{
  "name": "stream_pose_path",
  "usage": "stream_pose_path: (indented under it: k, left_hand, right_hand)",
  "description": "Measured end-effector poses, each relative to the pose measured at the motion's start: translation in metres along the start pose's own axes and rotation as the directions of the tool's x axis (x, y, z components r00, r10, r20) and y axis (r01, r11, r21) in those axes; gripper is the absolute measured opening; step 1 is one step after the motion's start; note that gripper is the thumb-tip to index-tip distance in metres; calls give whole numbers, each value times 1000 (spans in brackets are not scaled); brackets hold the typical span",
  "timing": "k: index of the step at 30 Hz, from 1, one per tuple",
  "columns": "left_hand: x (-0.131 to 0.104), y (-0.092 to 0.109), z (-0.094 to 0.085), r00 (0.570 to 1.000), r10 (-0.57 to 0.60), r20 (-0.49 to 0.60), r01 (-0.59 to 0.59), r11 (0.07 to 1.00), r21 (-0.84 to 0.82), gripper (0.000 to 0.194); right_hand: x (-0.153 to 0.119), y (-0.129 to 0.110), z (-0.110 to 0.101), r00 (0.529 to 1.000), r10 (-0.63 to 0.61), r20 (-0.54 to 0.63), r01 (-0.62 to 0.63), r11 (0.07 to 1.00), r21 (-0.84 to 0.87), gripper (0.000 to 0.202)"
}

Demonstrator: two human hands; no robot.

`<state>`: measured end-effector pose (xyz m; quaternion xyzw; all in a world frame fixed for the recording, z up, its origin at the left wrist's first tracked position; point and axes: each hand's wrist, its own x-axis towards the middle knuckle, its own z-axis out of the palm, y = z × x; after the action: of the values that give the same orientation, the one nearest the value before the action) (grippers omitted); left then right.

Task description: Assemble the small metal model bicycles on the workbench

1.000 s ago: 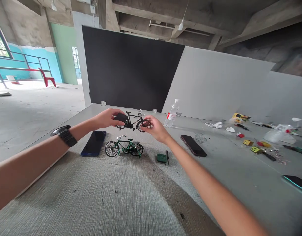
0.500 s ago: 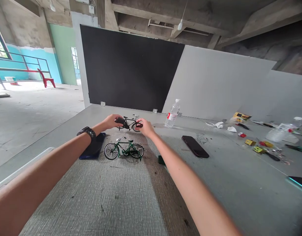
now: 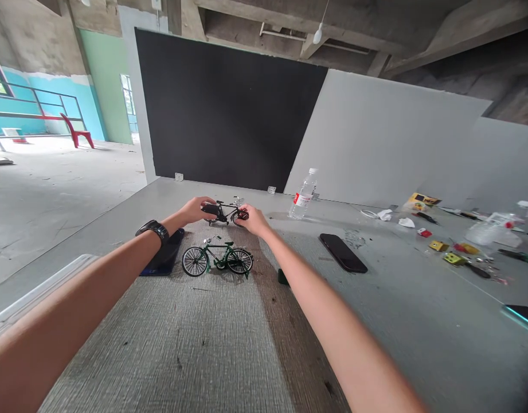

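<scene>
A small black toy bicycle (image 3: 226,212) stands upright toward the back of the table, between my two hands. My left hand (image 3: 196,210), with a dark watch on its wrist, is closed round a small dark object (image 3: 210,209) at the bicycle's rear wheel. My right hand (image 3: 254,220) has its fingers closed on the bicycle's front wheel. Nearer to me a green toy bicycle (image 3: 218,258) stands upright on the textured mat, its handlebar to the left; neither hand touches it.
A dark blue item (image 3: 171,255) lies under my left forearm. On the right are a phone (image 3: 343,253), a plastic bottle (image 3: 302,198) and several small parts. A small green block (image 3: 282,277) sits beside my right forearm. A black panel (image 3: 229,115) stands behind.
The view has shifted slightly. Both hands stay at the black bicycle, and the green bicycle stands where it was.
</scene>
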<state>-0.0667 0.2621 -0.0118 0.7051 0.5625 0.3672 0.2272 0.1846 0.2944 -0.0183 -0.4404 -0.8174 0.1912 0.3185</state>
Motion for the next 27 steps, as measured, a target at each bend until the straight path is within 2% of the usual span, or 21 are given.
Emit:
stream_pose_path:
  k: [5,27]
  left_hand:
    - [-1,1,0,1000,-16,-26,16,1000,13,71]
    - [-3,-2,-3,999,-6,-53,8,999,36,66]
  right_hand:
    - [1,1,2,1000,2,-10,-2,1000,-10,36]
    - [4,5,2,1000,4,11,-3,998,-56,42]
